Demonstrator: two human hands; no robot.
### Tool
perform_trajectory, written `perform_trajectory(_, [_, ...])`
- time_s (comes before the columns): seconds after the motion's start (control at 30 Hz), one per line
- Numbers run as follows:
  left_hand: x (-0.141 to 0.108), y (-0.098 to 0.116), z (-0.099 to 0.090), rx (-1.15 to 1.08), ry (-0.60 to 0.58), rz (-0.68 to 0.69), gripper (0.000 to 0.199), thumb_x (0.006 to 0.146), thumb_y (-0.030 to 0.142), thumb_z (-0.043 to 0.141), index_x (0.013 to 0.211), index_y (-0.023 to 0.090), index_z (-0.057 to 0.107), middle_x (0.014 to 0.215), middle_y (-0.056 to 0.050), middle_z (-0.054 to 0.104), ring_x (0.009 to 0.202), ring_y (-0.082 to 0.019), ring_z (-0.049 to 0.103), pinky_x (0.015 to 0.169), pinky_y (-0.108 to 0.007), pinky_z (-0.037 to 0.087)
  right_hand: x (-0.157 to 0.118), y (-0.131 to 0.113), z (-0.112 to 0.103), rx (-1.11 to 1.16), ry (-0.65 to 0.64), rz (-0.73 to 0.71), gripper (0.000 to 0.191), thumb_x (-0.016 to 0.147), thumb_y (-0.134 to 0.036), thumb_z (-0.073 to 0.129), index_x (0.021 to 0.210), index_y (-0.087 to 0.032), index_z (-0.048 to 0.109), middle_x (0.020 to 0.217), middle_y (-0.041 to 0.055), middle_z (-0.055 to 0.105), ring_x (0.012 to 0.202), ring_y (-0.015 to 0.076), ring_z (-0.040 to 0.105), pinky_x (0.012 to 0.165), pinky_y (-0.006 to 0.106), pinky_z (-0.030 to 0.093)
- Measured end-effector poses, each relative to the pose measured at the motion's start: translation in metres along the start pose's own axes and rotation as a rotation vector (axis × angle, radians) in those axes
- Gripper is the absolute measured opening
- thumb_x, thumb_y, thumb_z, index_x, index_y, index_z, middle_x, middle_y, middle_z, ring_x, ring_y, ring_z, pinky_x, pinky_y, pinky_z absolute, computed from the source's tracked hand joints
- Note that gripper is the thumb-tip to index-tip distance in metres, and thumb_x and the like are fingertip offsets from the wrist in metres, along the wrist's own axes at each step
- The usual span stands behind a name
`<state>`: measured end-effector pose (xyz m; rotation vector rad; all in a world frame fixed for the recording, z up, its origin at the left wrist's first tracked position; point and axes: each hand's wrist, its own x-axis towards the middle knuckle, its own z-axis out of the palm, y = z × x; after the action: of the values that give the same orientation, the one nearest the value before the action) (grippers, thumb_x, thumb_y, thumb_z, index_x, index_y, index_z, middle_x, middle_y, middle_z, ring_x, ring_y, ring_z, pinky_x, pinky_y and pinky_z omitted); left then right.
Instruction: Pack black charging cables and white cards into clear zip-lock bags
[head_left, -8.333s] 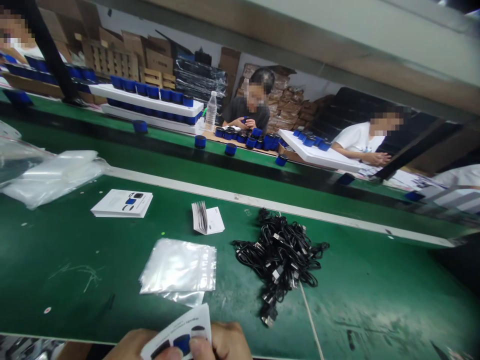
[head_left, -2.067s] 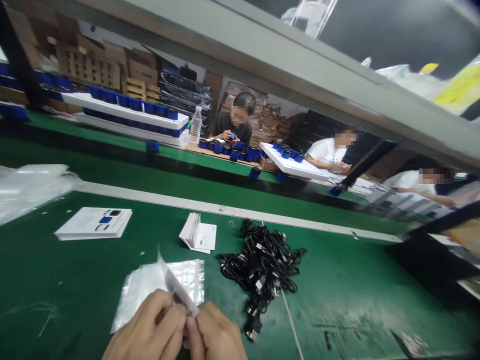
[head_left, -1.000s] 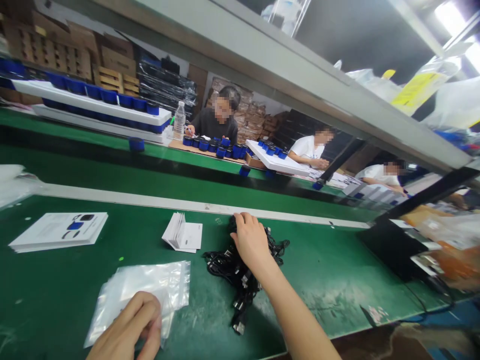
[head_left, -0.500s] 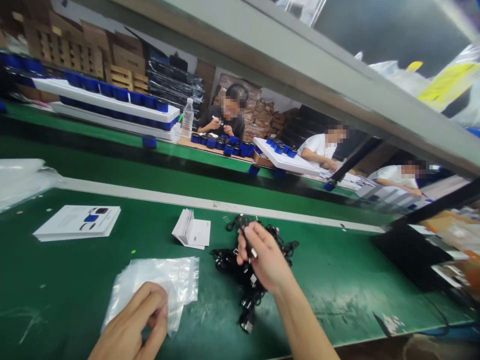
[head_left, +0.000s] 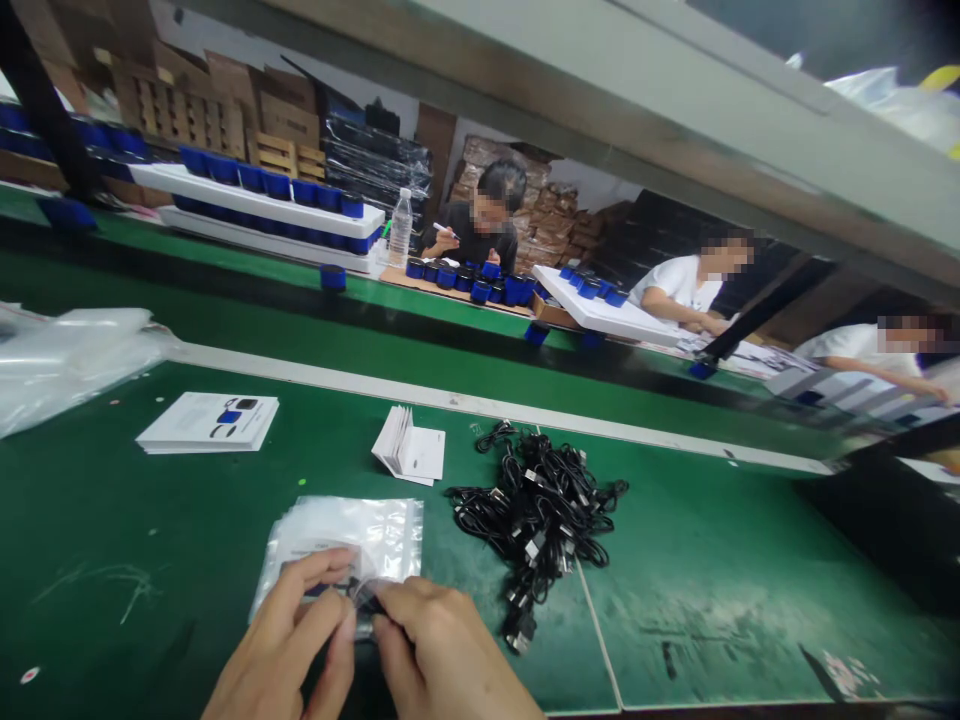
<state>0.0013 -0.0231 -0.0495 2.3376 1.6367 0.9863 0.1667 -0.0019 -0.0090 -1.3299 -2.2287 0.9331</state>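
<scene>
My left hand point(head_left: 300, 630) is closed on the edge of a clear plastic bag, on top of a stack of clear bags point(head_left: 390, 525). Inside that bag a printed card partly shows through. My right hand point(head_left: 442, 640) meets the left one at the bag's opening, its thumb and fingers pinched on a dark USB cable point(head_left: 366, 600) that is mostly hidden by fingers and film. To the right of the bags lies a tangled pile of black USB cables point(head_left: 559, 490) with metal plugs.
A stack of printed cards point(head_left: 202, 425) and folded white leaflets point(head_left: 424, 455) lie behind the bags. A bigger plastic bag point(head_left: 82, 350) is at the left. Across a white strip point(head_left: 465, 403), blue-and-black round items point(head_left: 446, 275) stand before several seated people. An overhead beam point(head_left: 600, 120) crosses above.
My right hand has carried a cable from the pile left to the bag under my left hand. The view has shifted, moving the scene rightward.
</scene>
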Motion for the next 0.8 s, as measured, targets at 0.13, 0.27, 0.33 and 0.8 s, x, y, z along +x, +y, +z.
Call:
perform_trajectory(0.13, [-0.005, 0.007, 0.003, 0.005, 0.029, 0.027, 0.013, 0.091, 0.025, 0.038, 0.093, 0.025, 0.051, 0.122, -0.007, 0.045, 0.104, -0.019, 0.055, 0.084, -0.034, 0.050, -0.007, -0.003, -0.007, 0.130, -0.041, 0.031, 0.025, 0.081, -0.011, 0.050, 0.098, -0.020, 0.067, 0.090, 0.0055, 0.066, 0.081, 0.0189, 0.062, 0.072, 0.026, 0.047])
perform_trajectory(0.27, [-0.001, 0.007, 0.000, 0.013, 0.015, 0.052, 0.014, 0.090, 0.022, 0.038, 0.092, 0.025, 0.051, 0.125, -0.008, 0.044, 0.109, -0.020, 0.052, 0.085, -0.034, 0.050, -0.013, 0.003, -0.021, 0.466, -0.123, 0.093, 0.040, 0.073, -0.011, 0.061, 0.110, -0.024, 0.064, 0.101, 0.0023, 0.064, 0.085, 0.0162, 0.061, 0.071, 0.022, 0.048])
perform_trajectory(0.33, [0.001, 0.005, -0.002, 0.029, -0.005, 0.072, 0.013, 0.089, 0.021, 0.039, 0.088, 0.025, 0.051, 0.126, -0.008, 0.043, 0.110, -0.019, 0.052, 0.084, -0.032, 0.052, -0.011, 0.011, -0.021, 0.729, -0.213, 0.135, 0.034, 0.074, -0.020, 0.067, 0.107, -0.022, 0.066, 0.096, 0.0027, 0.065, 0.084, 0.0168, 0.062, 0.066, 0.023, 0.049])
perform_trajectory(0.8, [0.007, 0.030, -0.002, -0.065, 0.105, 0.063, 0.015, 0.085, 0.015, 0.039, 0.075, 0.024, 0.045, 0.130, -0.007, 0.043, 0.129, -0.027, 0.035, 0.095, -0.045, 0.038, -0.010, 0.010, 0.025, 0.096, 0.455, -0.076, 0.019, 0.082, -0.015, 0.051, 0.072, -0.021, 0.066, 0.062, 0.0022, 0.063, 0.054, 0.0159, 0.059, 0.053, 0.024, 0.042])
